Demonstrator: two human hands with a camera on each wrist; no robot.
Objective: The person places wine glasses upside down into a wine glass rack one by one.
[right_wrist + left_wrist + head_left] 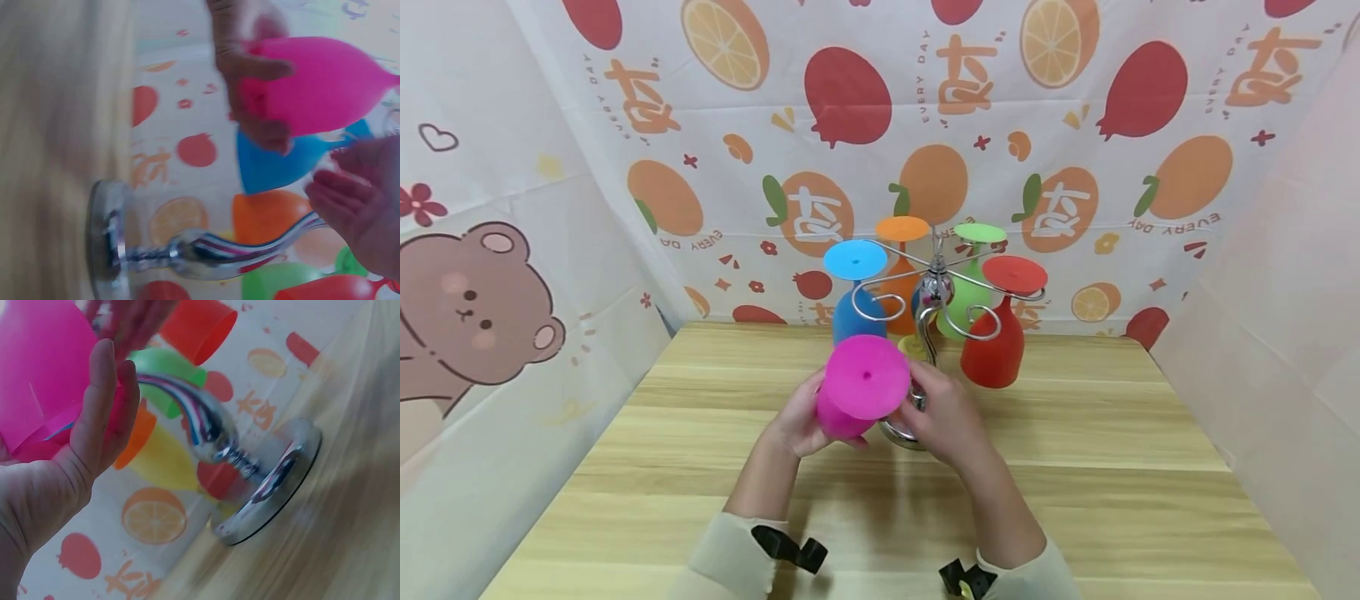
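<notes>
Currently, blue, orange, green and red plastic goblets hang on the silver metal rack; before it, left hand grips unhung pink plastic goblet, right hand loosely relaxed.

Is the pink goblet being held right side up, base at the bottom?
No, the left hand holds the pink goblet upside down, its flat base facing up.

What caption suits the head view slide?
Left hand holds an inverted pink goblet near a chrome goblet rack.
</notes>
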